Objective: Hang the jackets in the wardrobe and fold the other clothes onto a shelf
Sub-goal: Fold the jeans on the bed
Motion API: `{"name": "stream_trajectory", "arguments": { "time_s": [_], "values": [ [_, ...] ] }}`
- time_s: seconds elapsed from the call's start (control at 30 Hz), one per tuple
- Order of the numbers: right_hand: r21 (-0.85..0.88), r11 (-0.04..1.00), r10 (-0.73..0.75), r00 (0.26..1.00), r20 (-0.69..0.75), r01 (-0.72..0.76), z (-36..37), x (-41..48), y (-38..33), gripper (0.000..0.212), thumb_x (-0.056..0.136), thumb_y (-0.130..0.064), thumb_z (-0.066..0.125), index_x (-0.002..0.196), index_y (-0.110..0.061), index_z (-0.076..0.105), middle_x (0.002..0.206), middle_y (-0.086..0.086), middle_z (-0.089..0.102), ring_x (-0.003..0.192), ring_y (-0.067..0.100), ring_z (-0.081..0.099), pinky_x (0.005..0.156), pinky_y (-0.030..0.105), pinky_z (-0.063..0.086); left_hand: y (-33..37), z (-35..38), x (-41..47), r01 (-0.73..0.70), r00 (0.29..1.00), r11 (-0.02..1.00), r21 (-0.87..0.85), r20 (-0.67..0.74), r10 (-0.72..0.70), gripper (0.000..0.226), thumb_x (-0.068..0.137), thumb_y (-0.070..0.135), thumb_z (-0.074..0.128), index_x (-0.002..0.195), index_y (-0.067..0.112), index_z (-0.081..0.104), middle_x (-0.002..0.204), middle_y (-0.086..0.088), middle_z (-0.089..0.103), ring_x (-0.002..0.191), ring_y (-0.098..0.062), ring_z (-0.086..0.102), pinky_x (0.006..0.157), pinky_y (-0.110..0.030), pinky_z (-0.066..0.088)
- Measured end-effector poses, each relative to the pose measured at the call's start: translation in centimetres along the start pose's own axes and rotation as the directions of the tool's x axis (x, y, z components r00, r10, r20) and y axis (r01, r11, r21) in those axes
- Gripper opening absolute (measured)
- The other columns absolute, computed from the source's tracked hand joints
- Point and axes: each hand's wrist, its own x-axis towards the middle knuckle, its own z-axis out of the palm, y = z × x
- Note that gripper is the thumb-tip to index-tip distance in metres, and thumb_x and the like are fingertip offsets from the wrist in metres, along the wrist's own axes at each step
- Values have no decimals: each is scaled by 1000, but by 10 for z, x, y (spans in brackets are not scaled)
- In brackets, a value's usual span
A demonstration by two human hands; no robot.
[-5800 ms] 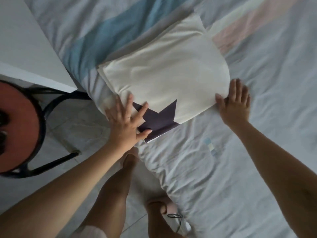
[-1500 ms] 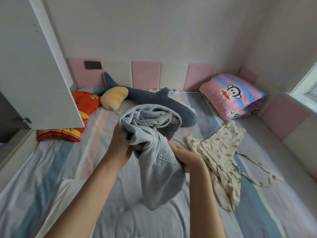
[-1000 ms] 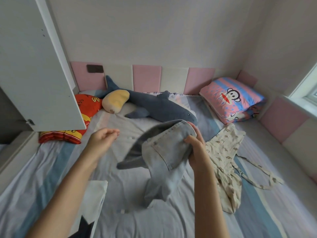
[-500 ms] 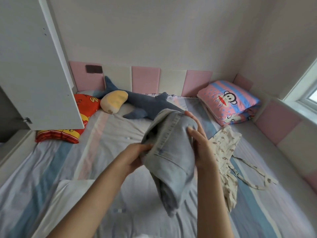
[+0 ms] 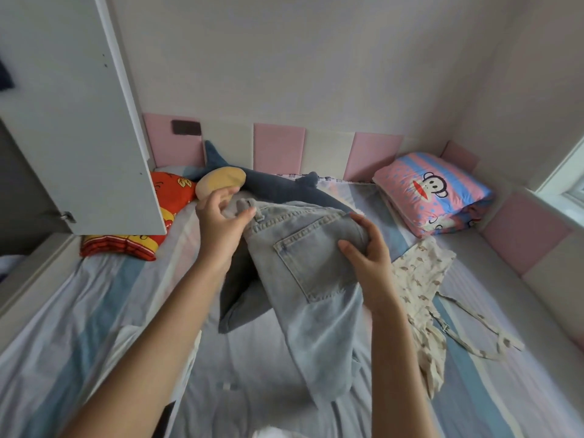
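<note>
I hold a pair of light blue jeans [image 5: 303, 279] above the striped bed [image 5: 79, 327], waistband up, a back pocket facing me. My left hand [image 5: 221, 222] pinches the waistband at its left end. At the right end my right hand [image 5: 363, 251] grips the same waistband. The legs hang down and their ends rest on the sheet. A cream printed garment with long straps [image 5: 420, 286] lies on the bed just right of the jeans. The folded white shirt [image 5: 148, 374] shows partly under my left forearm.
An open white wardrobe door [image 5: 72, 115] juts over the bed at the upper left. At the head of the bed lie a red cushion [image 5: 164, 194], a grey shark plush [image 5: 278, 191] and a pink monkey-print pillow [image 5: 433, 191]. Padded wall panels [image 5: 278, 147] ring the bed.
The jeans were bunched in both hands; the left hand let go, then took them again. Now both hands have spread the waistband apart so the pocket side faces me.
</note>
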Motion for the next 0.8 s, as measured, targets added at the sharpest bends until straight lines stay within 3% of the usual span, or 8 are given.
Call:
{"name": "stream_trajectory", "arguments": {
  "time_s": [0.07, 0.17, 0.27, 0.4, 0.5, 0.6, 0.7, 0.8],
  "values": [
    [117, 993, 9, 998, -64, -1, 6, 3, -9, 40, 87, 3, 61, 119, -21, 58, 118, -5, 61, 104, 1, 58, 87, 18, 49, 7, 0, -4, 335, 939, 859, -387, 208, -273, 35, 83, 12, 69, 116, 15, 58, 117, -8, 63, 105, -20, 60, 74, -29, 55],
    [107, 994, -2, 988, -156, 19, 20, 6, -17, 27, 92, -5, 58, 118, -14, 62, 107, -10, 65, 92, -7, 61, 79, 11, 48, 24, 8, -29, 602, 748, 716, -354, 564, -350, 16, 90, 20, 59, 100, 11, 68, 95, -6, 73, 87, -19, 69, 66, -26, 57],
    [5, 999, -51, 992, -112, 52, 25, 2, -11, 26, 93, -5, 57, 118, -9, 60, 106, -15, 63, 96, -7, 58, 84, 12, 44, 24, 19, -35, 589, 761, 717, -373, 556, -335, 17, 90, 19, 60, 102, 10, 68, 101, -11, 71, 96, -25, 68, 77, -33, 55],
    [-138, 986, -70, 981, 182, 95, 15, -8, 4, 50, 85, 2, 57, 131, -15, 43, 124, -7, 54, 110, -1, 53, 93, 17, 43, 24, 22, -20, 484, 852, 741, -465, 444, -278, 17, 94, 9, 52, 105, 12, 65, 99, -5, 71, 91, -17, 68, 69, -27, 57],
    [-15, 998, 60, 958, 282, -58, 4, -8, -1, 66, 85, 9, 61, 139, -19, 35, 95, -7, 69, 82, 1, 63, 73, 17, 51, 36, 18, -21, 455, 855, 742, -493, 475, -209, 26, 96, 6, 45, 93, 14, 69, 86, -1, 74, 82, -15, 69, 66, -24, 56],
    [191, 972, 105, 979, 172, -138, -11, 2, -9, 50, 87, -28, 61, 134, -19, 44, 72, -7, 68, 70, 5, 63, 74, 25, 51, 53, 11, -20, 455, 857, 688, -566, 487, -166, 45, 89, 2, 39, 65, 15, 75, 71, -2, 72, 69, -18, 68, 64, -25, 55],
    [309, 936, 113, 974, 196, -171, -12, 23, -22, 79, 62, -71, 70, 129, -36, 45, 115, -4, 67, 111, 16, 62, 94, 36, 47, 68, 9, -20, 469, 861, 647, -601, 476, -181, 53, 81, 1, 31, 39, 19, 59, 49, 3, 57, 47, -13, 57, 55, -17, 47],
    [130, 985, 45, 905, 424, -109, 6, 41, -37, 99, 56, -68, 77, 138, -44, 28, 149, -9, 36, 138, 15, 34, 109, 39, 32, 80, 12, -26, 471, 858, 644, -604, 482, -176, 53, 83, 1, 28, 34, 20, 39, 38, 5, 41, 34, -11, 40, 42, -10, 37]
  ]
}}
